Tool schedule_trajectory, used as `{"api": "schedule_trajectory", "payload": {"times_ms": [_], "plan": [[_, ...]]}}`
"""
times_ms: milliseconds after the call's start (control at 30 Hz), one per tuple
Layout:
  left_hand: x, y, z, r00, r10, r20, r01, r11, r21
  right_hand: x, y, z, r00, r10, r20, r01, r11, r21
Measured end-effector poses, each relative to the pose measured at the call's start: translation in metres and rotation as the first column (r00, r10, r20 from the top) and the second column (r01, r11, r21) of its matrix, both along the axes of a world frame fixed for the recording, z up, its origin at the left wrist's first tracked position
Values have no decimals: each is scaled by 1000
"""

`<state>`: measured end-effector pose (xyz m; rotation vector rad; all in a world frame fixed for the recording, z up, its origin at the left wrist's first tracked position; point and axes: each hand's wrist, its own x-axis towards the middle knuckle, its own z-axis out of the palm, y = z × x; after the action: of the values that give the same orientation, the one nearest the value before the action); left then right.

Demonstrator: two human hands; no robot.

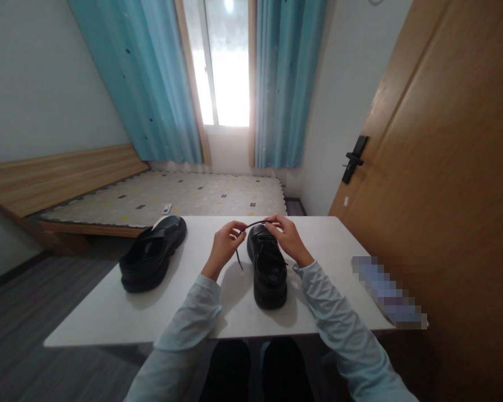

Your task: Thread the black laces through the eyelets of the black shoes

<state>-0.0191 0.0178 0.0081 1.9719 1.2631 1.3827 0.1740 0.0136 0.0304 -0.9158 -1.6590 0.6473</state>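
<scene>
A black shoe (pixel 270 279) stands upright on the white table (pixel 104 326), its toe pointing away from me. My left hand (pixel 227 241) is raised just left of its toe, thumb and fingers pinching a dark shoelace (pixel 255 223). The lace arches over the toe to my right hand (pixel 288 235), which pinches it at the shoe's front right. One loose end hangs below my left hand. A second black shoe (pixel 147 261) rests at the table's left side, apart from both hands.
A blurred, pixelated flat item (pixel 388 293) lies along the table's right edge. Past the far edge is a bed (pixel 201 195) with a small white object (pixel 166 209) on it. A wooden door (pixel 452 167) stands at the right.
</scene>
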Motion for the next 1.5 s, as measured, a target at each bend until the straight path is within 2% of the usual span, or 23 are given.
{"api": "schedule_trajectory", "payload": {"times_ms": [67,133,267,367,500,600,700,800,933,1200,1433,1500], "plan": [[0,0,0,998,55,-25,-54,998,7,3,2,3,988,28,-149,-39,997,-71],[2,0,-1,996,62,-56,-61,998,28,6,2,7,953,49,-299,-91,987,-129],[7,0,-5,996,20,-84,-15,998,58,12,1,13,809,133,-572,-283,942,-182],[11,-1,-8,998,-18,-59,22,997,67,20,2,16,703,167,-692,-376,912,-161],[15,-8,-6,997,-43,-59,51,987,151,35,5,19,622,146,-770,-401,903,-153],[16,-14,-1,979,-149,-140,176,963,203,46,6,22,575,119,-809,-388,911,-142],[18,-19,1,929,-260,-264,318,925,207,57,7,23,523,82,-848,-367,920,-137],[20,-22,0,875,-294,-385,378,911,163,69,10,23,468,7,-884,-308,939,-156],[24,-25,-2,827,-269,-493,375,918,127,85,15,21,440,-59,-896,-214,962,-169],[21,-22,-3,853,-198,-483,332,920,208,105,24,14,412,-167,-896,26,985,-172],[19,-19,-2,847,-204,-491,339,918,204,119,26,16,311,-190,-931,82,981,-173],[19,-19,-3,847,-208,-489,343,917,205,119,23,17,324,-184,-928,88,983,-164]]}}
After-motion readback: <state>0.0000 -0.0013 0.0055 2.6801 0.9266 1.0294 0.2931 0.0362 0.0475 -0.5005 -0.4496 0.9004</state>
